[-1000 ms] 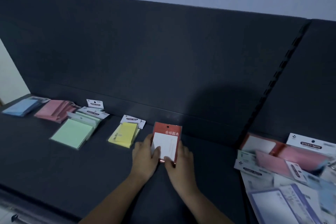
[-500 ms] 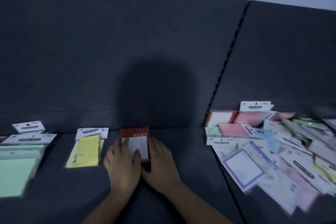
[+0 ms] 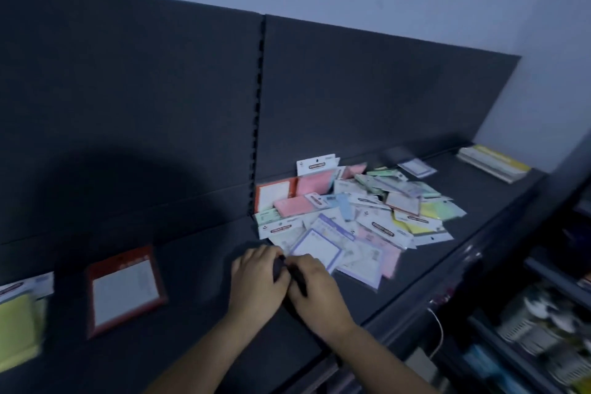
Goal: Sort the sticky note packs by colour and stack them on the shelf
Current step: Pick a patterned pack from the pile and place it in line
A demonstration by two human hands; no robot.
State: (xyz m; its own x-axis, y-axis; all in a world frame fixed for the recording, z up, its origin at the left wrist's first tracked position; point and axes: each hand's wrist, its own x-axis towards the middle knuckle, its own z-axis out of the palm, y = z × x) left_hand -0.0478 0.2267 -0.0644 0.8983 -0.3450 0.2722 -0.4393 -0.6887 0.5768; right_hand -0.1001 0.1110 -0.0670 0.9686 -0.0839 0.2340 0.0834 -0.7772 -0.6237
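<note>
Shelf (image 3: 192, 323), left: red-framed pack (image 3: 124, 289) lying flat, yellow pack (image 3: 16, 333) beyond it. Right: mixed heap of sticky note packs (image 3: 361, 217). My left hand (image 3: 256, 280) and right hand (image 3: 315, 289) touch, fingers loosely bent, empty, at the heap's near edge.

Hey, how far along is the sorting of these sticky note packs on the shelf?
Done: a red pack lies flat on the shelf, beside a yellow stack at the left edge. In hand: the left hand and right hand are at the near edge of the mixed pile; any grip is unclear. Left: that whole pile, many colours jumbled.
</note>
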